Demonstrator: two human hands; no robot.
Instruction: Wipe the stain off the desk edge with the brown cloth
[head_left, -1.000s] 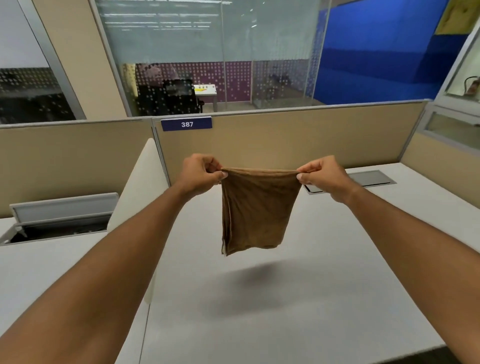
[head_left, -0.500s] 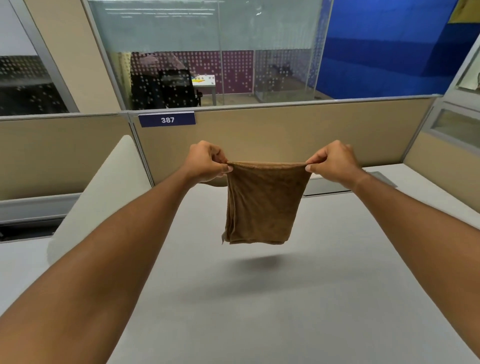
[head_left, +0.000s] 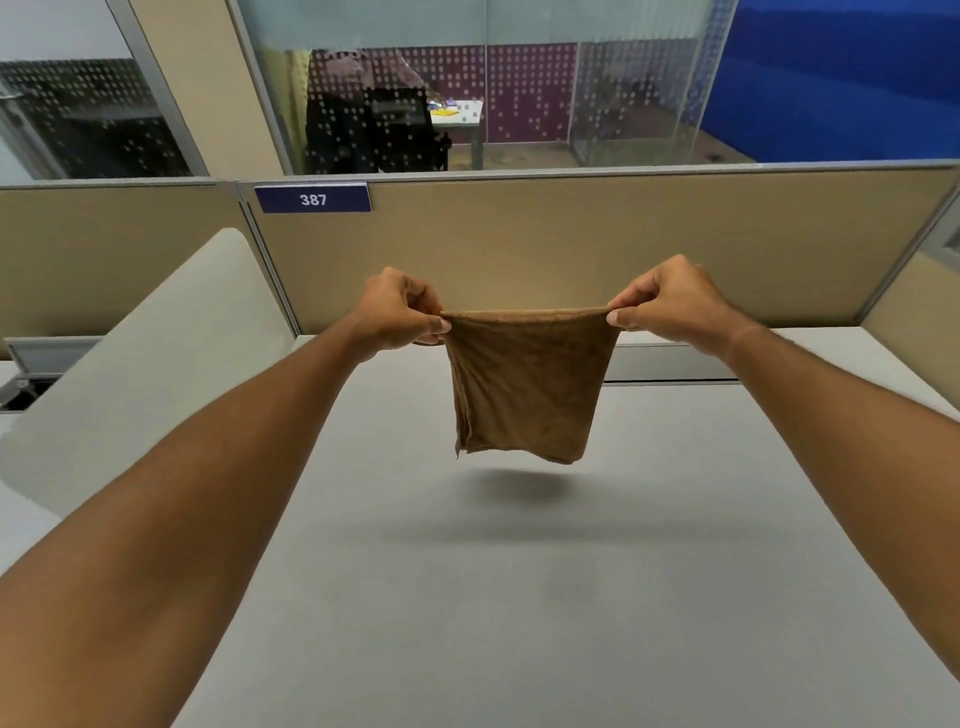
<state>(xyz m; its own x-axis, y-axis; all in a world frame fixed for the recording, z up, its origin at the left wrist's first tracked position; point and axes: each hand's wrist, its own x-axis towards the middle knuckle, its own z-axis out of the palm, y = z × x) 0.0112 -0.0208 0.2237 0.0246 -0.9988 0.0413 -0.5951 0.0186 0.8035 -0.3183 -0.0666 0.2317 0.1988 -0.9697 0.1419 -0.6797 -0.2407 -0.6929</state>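
A folded brown cloth hangs in the air above the light grey desk, stretched along its top edge. My left hand pinches its upper left corner and my right hand pinches its upper right corner. The cloth's lower edge hangs clear of the desk, with its shadow on the surface below. I see no stain, and the desk's near edge is out of frame.
A tan partition with a blue plate reading 387 closes the desk's far side. A grey cable flap lies at the back of the desk. A pale rounded divider stands on the left.
My hands and the cloth have stayed together, shifting slightly to the right in view as the camera tilted and moved closer. The cloth's lower edge sits a little higher than a second ago.
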